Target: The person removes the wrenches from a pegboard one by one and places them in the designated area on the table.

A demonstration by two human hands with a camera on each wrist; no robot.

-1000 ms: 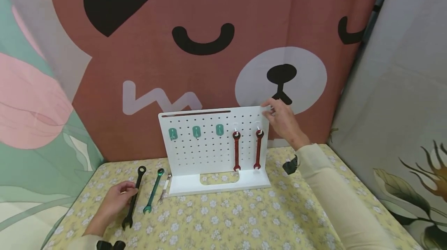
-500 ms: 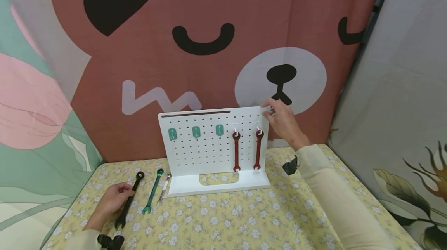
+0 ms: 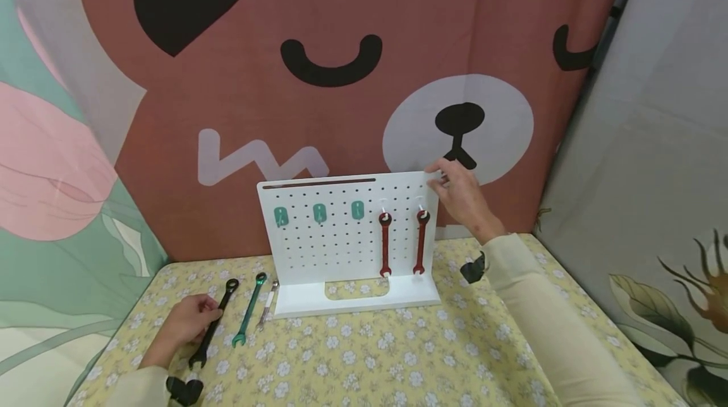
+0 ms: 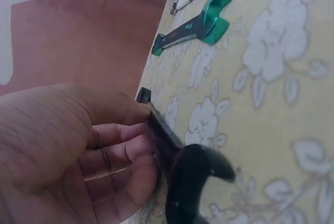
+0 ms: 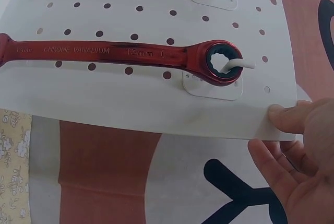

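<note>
My left hand (image 3: 188, 320) pinches the handle of a black combination wrench (image 3: 212, 333) at the table's left side; in the left wrist view its fingers curl behind the shaft, and the open end (image 4: 190, 177) points toward the camera. My right hand (image 3: 462, 195) grips the upper right corner of a white pegboard (image 3: 335, 249), thumb on the front face and fingers behind the edge. Two red combination wrenches, the left one (image 3: 385, 246) and the right one (image 5: 125, 52), hang by their ring ends from white hooks on the board.
Right of the black wrench lie a green wrench (image 3: 248, 312) and a smaller silver wrench (image 3: 267, 306), close to the board's base. Three teal-backed hooks, one being the leftmost hook (image 3: 281, 216), line the board's upper left. A printed curtain (image 3: 341, 129) hangs behind the flowered tablecloth (image 3: 364, 356).
The black wrench has moved slightly left and toward me in the left hand, its ring end sitting lower than a second ago. The right hand keeps its hold on the board.
</note>
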